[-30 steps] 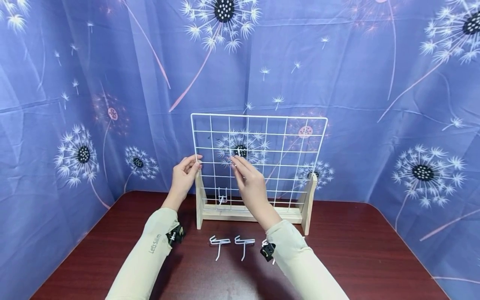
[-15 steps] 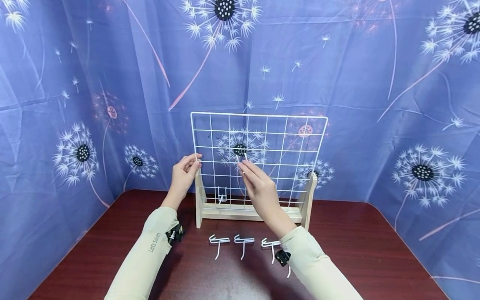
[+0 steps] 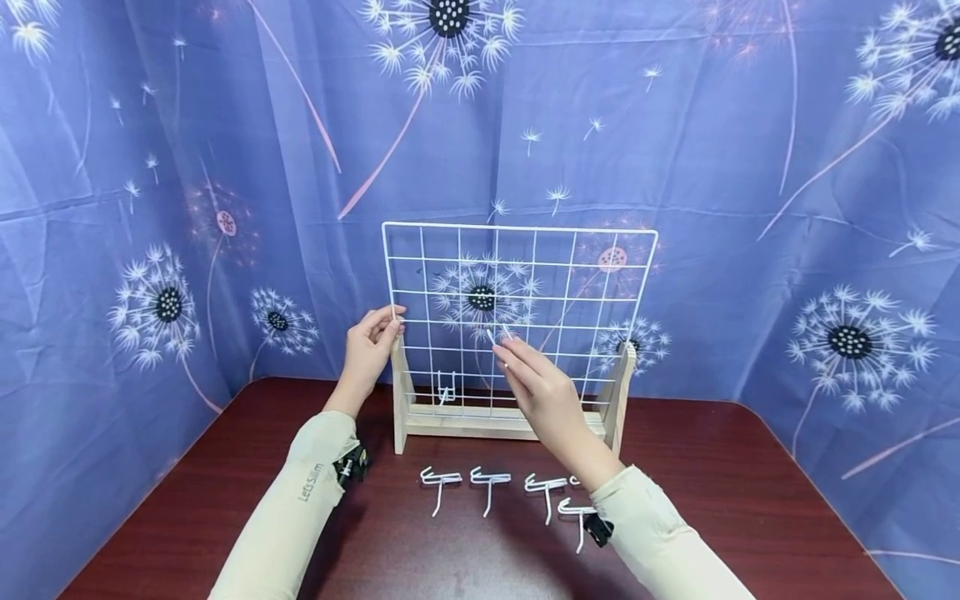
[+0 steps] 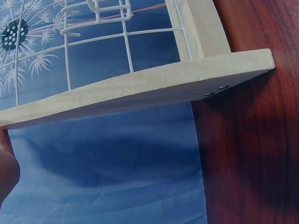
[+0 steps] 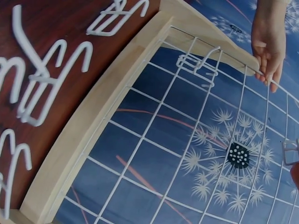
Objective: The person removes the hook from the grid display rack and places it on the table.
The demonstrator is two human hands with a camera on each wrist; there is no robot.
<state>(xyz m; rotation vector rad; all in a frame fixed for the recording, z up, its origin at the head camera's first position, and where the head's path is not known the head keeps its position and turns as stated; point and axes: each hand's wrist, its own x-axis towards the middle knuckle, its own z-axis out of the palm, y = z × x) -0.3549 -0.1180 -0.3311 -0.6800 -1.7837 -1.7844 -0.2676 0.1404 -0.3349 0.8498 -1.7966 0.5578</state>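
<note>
A white wire grid panel stands upright in a wooden stand on the table. My left hand pinches the panel's left edge, just above the stand's left post; in the right wrist view this hand shows at the panel's far side. My right hand pinches a white wire hook in front of the panel's middle, mostly hidden by the fingers in the head view. Another white hook hangs on the panel's lower left. The left wrist view shows this hung hook too.
Several white hooks lie on the dark red table before the stand, among them a left one and a middle one. My right forearm covers part of this group. A blue dandelion-print curtain surrounds the table's back and sides.
My right hand has moved right and slightly down across the front of the panel with the hook in its fingers. My left hand keeps its hold on the edge.
</note>
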